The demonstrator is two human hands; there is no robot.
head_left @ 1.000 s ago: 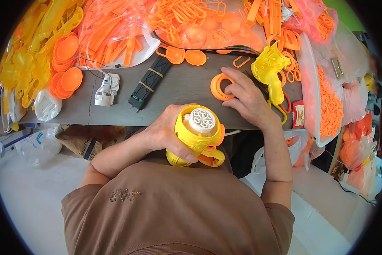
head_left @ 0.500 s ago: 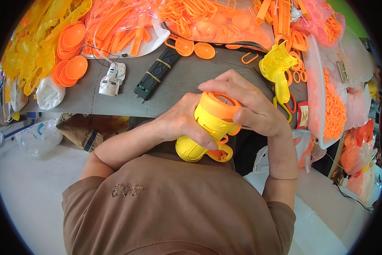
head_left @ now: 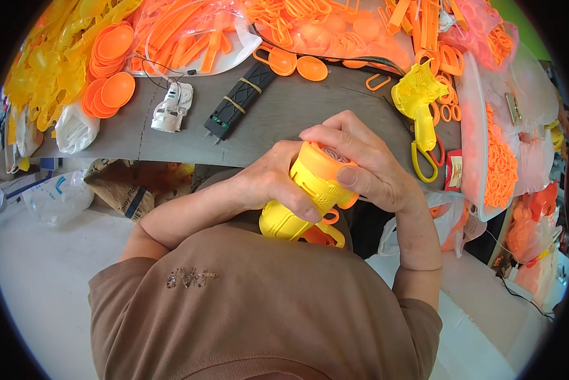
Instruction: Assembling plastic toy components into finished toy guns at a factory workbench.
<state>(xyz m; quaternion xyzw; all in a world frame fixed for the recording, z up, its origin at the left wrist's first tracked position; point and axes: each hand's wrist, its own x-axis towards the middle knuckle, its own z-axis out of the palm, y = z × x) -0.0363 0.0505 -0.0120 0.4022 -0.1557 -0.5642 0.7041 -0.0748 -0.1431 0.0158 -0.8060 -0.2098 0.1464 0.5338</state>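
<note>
Just in front of the person's belly, by the near edge of the tabletop, a yellow toy body is held in the air, somewhat tilted, with its ringed end pointing up and to the right. The left hand is wrapped around its side; the thumb lies across the front and the fingers are closed on the yellow plastic, although most of them are hidden behind it. An orange ring sits around the upper end, and the right hand is gripping it, with the fingers bent over the top and the thumb pressed on its nearer side. Farther on the tabletop lies a black box with tan bands around it, and to its left stands a white mechanism. At the left there are orange discs in overlapping stacks, beside a pile of yellow parts. Beyond the right hand, an open yellow shell lies near a red and white packet. At the far right, a translucent bin contains many small orange pieces. Two orange cups lie near the far end of the black box.
</note>
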